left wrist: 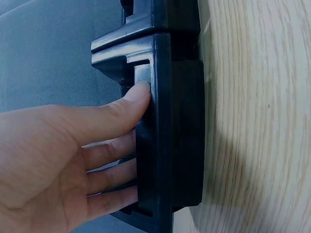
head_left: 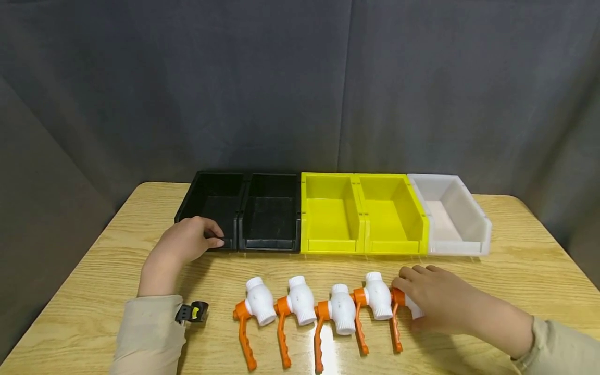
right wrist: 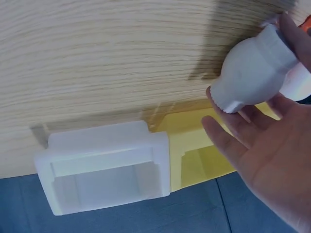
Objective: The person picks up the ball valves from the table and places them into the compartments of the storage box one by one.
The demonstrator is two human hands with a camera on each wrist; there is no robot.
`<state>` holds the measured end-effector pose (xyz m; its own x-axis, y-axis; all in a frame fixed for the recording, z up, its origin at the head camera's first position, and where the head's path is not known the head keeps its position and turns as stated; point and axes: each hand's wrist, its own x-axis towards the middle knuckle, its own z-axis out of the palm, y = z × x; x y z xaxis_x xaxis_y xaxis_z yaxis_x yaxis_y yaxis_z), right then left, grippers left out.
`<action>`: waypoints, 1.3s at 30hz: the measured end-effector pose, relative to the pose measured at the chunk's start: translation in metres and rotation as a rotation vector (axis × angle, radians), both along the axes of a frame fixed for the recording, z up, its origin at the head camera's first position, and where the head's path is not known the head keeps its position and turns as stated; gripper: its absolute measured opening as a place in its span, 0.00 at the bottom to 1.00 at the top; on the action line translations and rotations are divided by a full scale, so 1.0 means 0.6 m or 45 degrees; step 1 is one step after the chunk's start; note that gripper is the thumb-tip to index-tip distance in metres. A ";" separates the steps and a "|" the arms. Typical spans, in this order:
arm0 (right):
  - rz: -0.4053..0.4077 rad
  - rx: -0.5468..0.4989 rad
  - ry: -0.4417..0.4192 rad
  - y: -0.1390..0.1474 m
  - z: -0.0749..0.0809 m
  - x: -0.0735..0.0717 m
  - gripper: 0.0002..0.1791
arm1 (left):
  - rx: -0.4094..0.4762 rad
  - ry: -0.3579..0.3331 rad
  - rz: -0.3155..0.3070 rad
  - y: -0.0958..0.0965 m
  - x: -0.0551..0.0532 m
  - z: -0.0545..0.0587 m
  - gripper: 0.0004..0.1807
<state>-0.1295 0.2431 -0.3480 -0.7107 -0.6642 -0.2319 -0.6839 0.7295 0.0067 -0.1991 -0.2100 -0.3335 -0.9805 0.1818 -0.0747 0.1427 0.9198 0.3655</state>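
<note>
My left hand [head_left: 187,240] grips the front lip of the leftmost black bin [head_left: 215,182]. In the left wrist view its thumb [left wrist: 138,93] presses on the lip, with the other fingers over the inner side. At the right end of a row, my right hand [head_left: 438,299] holds a white ball valve [right wrist: 255,68] with an orange handle [head_left: 396,330]. Thumb and fingertips close on the valve's two ends in the right wrist view. In the head view the hand hides most of its white body. More ball valves [head_left: 342,310] of the same kind stretch leftward, handles toward me.
Beside the gripped bin stand a second black bin [head_left: 271,244], two yellow bins [head_left: 330,245] [head_left: 396,246] and a white bin [head_left: 459,248], side by side along the back of the wooden table [head_left: 94,291]. Behind them hangs a dark grey curtain [head_left: 262,88].
</note>
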 end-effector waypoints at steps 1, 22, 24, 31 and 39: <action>0.014 0.004 0.007 0.000 0.000 -0.001 0.37 | 0.000 0.002 -0.002 0.000 0.000 0.000 0.08; 0.110 -0.022 0.171 0.026 0.041 -0.007 0.34 | 0.015 -0.019 -0.009 -0.002 0.001 0.000 0.08; 0.099 -0.017 0.188 0.030 0.048 -0.007 0.34 | 0.019 -0.021 -0.007 -0.002 0.002 0.000 0.08; 0.041 -0.005 0.256 0.045 0.072 -0.013 0.35 | 0.025 -0.019 -0.005 -0.003 0.002 0.001 0.08; 0.006 -0.027 0.324 0.066 0.101 -0.031 0.34 | 0.027 -0.009 -0.020 -0.001 0.003 0.001 0.08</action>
<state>-0.1483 0.2825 -0.2874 -0.7411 -0.6706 -0.0316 -0.6657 0.7280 0.1639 -0.1976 -0.2107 -0.3328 -0.9770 0.1988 -0.0777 0.1545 0.9096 0.3857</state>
